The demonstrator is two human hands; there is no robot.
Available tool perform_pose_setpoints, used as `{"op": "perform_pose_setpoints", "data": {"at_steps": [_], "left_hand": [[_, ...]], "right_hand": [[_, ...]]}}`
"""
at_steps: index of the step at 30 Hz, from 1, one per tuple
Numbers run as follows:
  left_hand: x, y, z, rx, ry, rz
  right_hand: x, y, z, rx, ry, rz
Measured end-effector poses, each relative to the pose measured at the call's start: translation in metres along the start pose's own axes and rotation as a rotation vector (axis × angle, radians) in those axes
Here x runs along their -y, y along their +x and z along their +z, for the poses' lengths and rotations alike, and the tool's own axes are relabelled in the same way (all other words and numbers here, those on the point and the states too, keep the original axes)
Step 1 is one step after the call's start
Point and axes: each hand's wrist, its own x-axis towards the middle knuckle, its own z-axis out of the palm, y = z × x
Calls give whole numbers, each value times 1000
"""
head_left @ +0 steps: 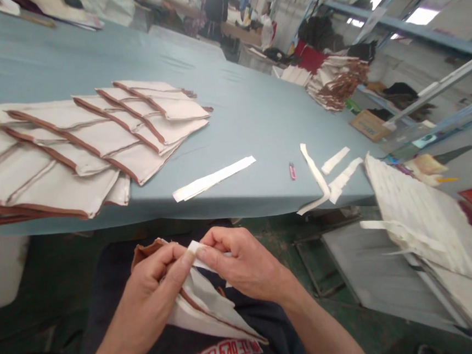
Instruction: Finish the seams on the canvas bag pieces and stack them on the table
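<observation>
Over my lap, my left hand [158, 277] pinches the edge of a cream fabric piece with brown trim [206, 312]. Close against it, my right hand [243, 261] is closed on a white strip [195, 248], whose end shows between both thumbs. The fabric piece hangs down from my left hand, and a brown part of it sticks out behind the fingers. The fingertips of both hands nearly touch, and part of the strip is hidden behind the right fingers. On the table ahead lie flat white strips [215, 177] and pink thread snips [292, 171].
A blue-grey cloth covers the table [255, 114]. Overlapping cream pieces with brown edging [111, 127] are piled at left. More cream strips [316, 172] lie near the right corner. A board with white strips [430, 226] stands at right, and a bundled stack [331, 83] sits farther back.
</observation>
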Motion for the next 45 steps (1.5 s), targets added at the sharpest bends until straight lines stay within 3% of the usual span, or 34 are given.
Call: {"op": "perform_pose_setpoints", "data": {"at_steps": [5,17,25,30,38,45], "left_hand": [[-4,-6,5,-149,32,19],[17,-4,2,-136,-65,-30],[6,-9,5,-168,-9,13],[12,-10,6,-188,40,35],[32,-11,0,-414,124,-66],[39,-19,2,-316,142,-90]], "right_hand": [[-2,4,-1,-9,15,-5],[-9,6,4,-45,50,-12],[-17,8,4,3,122,59],[-17,5,5,15,131,47],[-39,7,31,137,474,150],[-54,0,58,146,474,168]]}}
